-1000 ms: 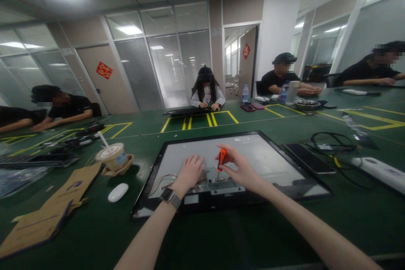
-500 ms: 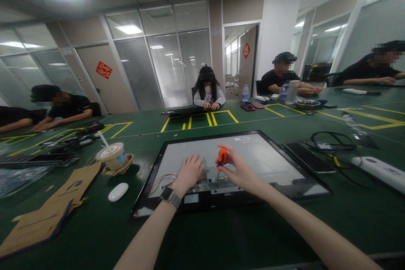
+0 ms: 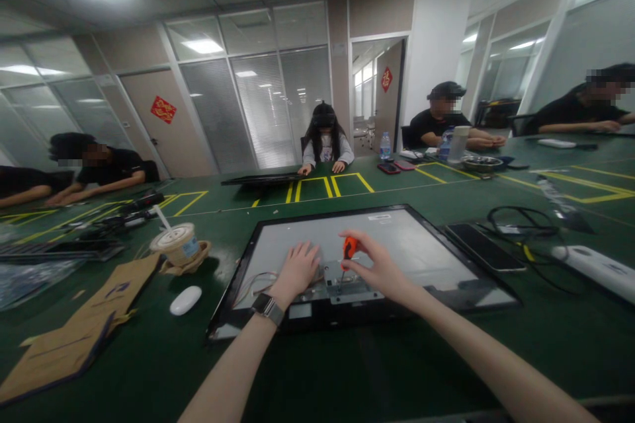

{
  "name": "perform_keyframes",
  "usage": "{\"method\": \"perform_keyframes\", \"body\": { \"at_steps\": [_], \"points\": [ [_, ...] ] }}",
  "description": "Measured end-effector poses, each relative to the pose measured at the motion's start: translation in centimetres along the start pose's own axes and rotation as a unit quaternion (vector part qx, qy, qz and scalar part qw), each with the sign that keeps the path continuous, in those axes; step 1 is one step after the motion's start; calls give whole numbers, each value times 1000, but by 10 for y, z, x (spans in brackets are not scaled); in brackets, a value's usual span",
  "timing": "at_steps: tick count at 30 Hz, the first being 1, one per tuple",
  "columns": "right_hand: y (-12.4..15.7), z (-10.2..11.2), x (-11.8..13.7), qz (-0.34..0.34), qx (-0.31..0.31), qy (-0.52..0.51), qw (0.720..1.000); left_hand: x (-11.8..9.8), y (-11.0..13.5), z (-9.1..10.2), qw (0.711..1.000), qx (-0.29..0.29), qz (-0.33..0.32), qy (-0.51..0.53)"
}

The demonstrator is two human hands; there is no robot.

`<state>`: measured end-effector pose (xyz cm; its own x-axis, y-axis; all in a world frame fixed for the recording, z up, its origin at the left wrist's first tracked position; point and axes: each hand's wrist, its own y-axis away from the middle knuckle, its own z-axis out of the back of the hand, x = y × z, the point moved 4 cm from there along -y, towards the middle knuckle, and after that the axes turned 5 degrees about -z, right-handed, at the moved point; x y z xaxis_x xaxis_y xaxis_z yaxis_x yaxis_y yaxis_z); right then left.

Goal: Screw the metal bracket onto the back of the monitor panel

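A flat display panel [image 3: 397, 244] with a black frame and a grey back lies on the green table in front of me. My right hand [image 3: 372, 264] grips an orange and black screwdriver [image 3: 350, 248], its shaft pointing down at a metal bracket [image 3: 354, 291] near the panel's front edge. Whether the tip sits in a screw is too small to tell. My left hand [image 3: 299, 268] rests flat on the panel beside the bracket, fingers stretched out, holding nothing. Thin wires [image 3: 253, 283] run along the panel to the left of this hand.
On the left are a lidded cup with a straw [image 3: 176, 244], a white oval case [image 3: 185, 301] and a brown paper bag [image 3: 74, 337]. A phone [image 3: 481, 246], black cables [image 3: 526, 218] and a white power strip [image 3: 600, 271] lie right. Across the table, a person [image 3: 326, 139] sits by another panel [image 3: 262, 178].
My right hand and the screwdriver have shifted very slightly, staying over the bracket; my left hand stays put. Across the table, the other person's panel has moved left.
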<state>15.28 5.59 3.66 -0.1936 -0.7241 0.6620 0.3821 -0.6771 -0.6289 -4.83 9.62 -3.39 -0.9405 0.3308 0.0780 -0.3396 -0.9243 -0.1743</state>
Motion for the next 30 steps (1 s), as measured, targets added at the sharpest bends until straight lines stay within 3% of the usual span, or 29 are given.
{"method": "perform_keyframes", "body": {
  "at_steps": [9,19,30],
  "points": [
    [-1,-2,-2,-6,3,-22,1000,1,0,-3,1000,-5,-8,0],
    [1,-2,4,-5,87,-52,995,1,-1,-5,1000,-14,-11,-18],
    [1,-4,1,-10,86,-99,991,2,-1,-7,999,-14,-11,-28]
  ]
}}
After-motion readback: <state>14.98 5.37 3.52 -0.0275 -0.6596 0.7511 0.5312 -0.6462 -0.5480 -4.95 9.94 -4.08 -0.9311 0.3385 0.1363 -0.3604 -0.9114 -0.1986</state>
